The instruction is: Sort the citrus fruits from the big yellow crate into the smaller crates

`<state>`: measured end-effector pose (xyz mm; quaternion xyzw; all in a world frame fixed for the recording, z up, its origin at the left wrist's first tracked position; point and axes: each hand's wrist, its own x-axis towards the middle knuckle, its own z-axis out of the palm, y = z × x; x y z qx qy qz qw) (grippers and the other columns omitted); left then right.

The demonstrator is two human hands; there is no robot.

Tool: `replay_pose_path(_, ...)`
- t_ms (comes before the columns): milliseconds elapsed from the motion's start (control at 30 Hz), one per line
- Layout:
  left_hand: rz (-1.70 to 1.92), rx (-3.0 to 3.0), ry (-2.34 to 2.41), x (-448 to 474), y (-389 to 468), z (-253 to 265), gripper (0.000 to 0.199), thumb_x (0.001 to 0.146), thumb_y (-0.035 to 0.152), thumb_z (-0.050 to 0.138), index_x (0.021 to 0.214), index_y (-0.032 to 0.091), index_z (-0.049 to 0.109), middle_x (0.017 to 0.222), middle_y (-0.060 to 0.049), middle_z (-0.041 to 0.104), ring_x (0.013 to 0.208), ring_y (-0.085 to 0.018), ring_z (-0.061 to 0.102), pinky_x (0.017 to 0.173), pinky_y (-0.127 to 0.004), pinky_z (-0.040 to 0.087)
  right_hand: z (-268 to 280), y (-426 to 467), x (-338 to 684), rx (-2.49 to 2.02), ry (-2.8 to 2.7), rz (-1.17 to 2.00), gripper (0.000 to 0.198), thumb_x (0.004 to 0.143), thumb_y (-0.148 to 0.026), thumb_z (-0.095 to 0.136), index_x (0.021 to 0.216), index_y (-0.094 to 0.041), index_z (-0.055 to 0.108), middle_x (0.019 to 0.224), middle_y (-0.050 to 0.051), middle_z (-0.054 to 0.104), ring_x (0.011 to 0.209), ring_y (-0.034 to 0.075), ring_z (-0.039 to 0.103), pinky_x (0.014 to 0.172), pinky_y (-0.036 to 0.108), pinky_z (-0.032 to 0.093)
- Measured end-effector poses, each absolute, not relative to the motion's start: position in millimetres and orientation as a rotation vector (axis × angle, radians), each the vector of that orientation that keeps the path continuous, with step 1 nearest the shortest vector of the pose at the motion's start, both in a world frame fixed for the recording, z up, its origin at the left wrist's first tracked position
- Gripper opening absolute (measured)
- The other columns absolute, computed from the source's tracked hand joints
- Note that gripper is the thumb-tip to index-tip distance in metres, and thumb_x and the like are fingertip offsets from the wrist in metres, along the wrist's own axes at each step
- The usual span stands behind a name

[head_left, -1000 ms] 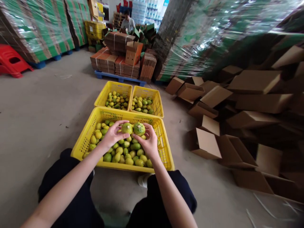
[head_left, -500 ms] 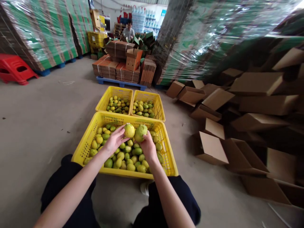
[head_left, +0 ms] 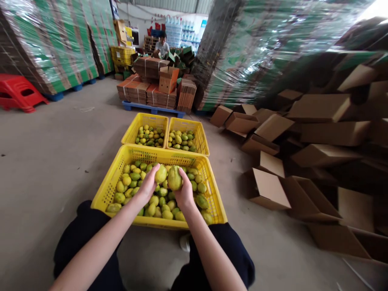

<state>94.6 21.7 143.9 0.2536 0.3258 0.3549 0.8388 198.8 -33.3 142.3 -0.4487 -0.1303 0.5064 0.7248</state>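
Observation:
My left hand (head_left: 148, 185) is closed around a yellow-green lemon (head_left: 161, 173). A larger, bumpy green-yellow lemon (head_left: 175, 178) is gripped in my right hand (head_left: 185, 190), thumb on its upper side. The two fruits are held side by side with a narrow gap between them, above the large yellow crate (head_left: 104, 178). Many green and yellow lemons (head_left: 167, 213) fill this crate below my hands; some are hidden by my hands and forearms.
Two smaller yellow crates (head_left: 129, 128) with lemons stand just beyond the large one. Open cardboard boxes (head_left: 269, 188) are heaped at the right. A blue pallet (head_left: 153, 109) bears flattened cartons. A person (head_left: 163, 45) is behind it. A red stool (head_left: 21, 93) stands at left.
Both hands have lowered slightly, still holding the lemons. The left lemon has shifted left and down, its fingers now wrapped closer; the right one has turned and moved a little left.

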Motion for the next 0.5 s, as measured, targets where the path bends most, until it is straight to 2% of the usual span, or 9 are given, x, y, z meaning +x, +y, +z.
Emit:
replay_pose_path(100, 0.815, 0.429, 0.723, 96.3, 24.2, 151.3, 0.024, 0.087, 0.032, 0.058, 0.099, 0.013, 0.066, 0.076, -0.006, 0.071, 0.069, -0.018, 0.068, 0.058, -0.025, 0.054, 140.6, -29.4, 201.7, -0.977, -0.172, 1.185, 0.029, 0.072, -0.045, 0.069, 0.087, -0.021, 0.062, 0.080, 0.003, 0.070, 0.077, 0.022, 0.068, 0.057, 0.031, 0.056)
replay_pose_path(200, 0.806, 0.312, 0.724, 95.5, 27.6, 159.3, 0.018, 0.086, 0.021, 0.054, 0.099, 0.014, 0.065, 0.073, -0.005, 0.070, 0.064, -0.016, 0.068, 0.057, -0.025, 0.056, 142.6, -29.0, 205.4, -0.968, -0.132, 1.211, 0.028, 0.074, -0.045, 0.068, 0.087, -0.020, 0.063, 0.073, 0.002, 0.069, 0.068, 0.022, 0.067, 0.054, 0.034, 0.056)
replay_pose_path(267, 0.782, 0.274, 0.711, 94.3, 28.9, 162.9, 0.018, 0.086, 0.019, 0.053, 0.100, 0.014, 0.064, 0.073, -0.005, 0.069, 0.062, -0.016, 0.068, 0.056, -0.025, 0.057, 146.1, -30.8, 207.7, -0.934, -0.159, 1.261, 0.028, 0.076, -0.047, 0.066, 0.086, -0.021, 0.063, 0.071, 0.002, 0.069, 0.060, 0.020, 0.064, 0.051, 0.033, 0.054)
replay_pose_path(367, 0.771, 0.289, 0.688, 92.7, 27.6, 165.5, 0.014, 0.085, 0.023, 0.059, 0.095, 0.013, 0.063, 0.074, -0.003, 0.068, 0.061, -0.014, 0.068, 0.054, -0.022, 0.057, 153.3, -34.9, 209.6, -0.887, -0.216, 1.371, 0.021, 0.071, -0.037, 0.069, 0.080, -0.020, 0.063, 0.072, 0.000, 0.068, 0.053, 0.014, 0.057, 0.048, 0.027, 0.051)
replay_pose_path(433, 0.777, 0.339, 0.690, 91.4, 26.0, 166.0, 0.011, 0.081, 0.019, 0.066, 0.091, 0.014, 0.063, 0.073, -0.001, 0.067, 0.058, -0.011, 0.067, 0.052, -0.019, 0.056, 158.4, -37.6, 209.4, -0.870, -0.245, 1.430, 0.016, 0.067, -0.030, 0.070, 0.076, -0.020, 0.061, 0.071, 0.000, 0.067, 0.052, 0.012, 0.055, 0.048, 0.024, 0.050)
replay_pose_path(500, 0.742, 0.375, 0.709, 89.0, 26.0, 165.8, 0.010, 0.080, 0.018, 0.067, 0.087, 0.013, 0.063, 0.071, -0.002, 0.068, 0.053, -0.011, 0.065, 0.049, -0.017, 0.055, 163.1, -39.6, 208.4, -0.867, -0.231, 1.480, 0.014, 0.070, -0.031, 0.066, 0.076, -0.019, 0.062, 0.070, 0.000, 0.065, 0.051, 0.012, 0.053, 0.046, 0.023, 0.048)
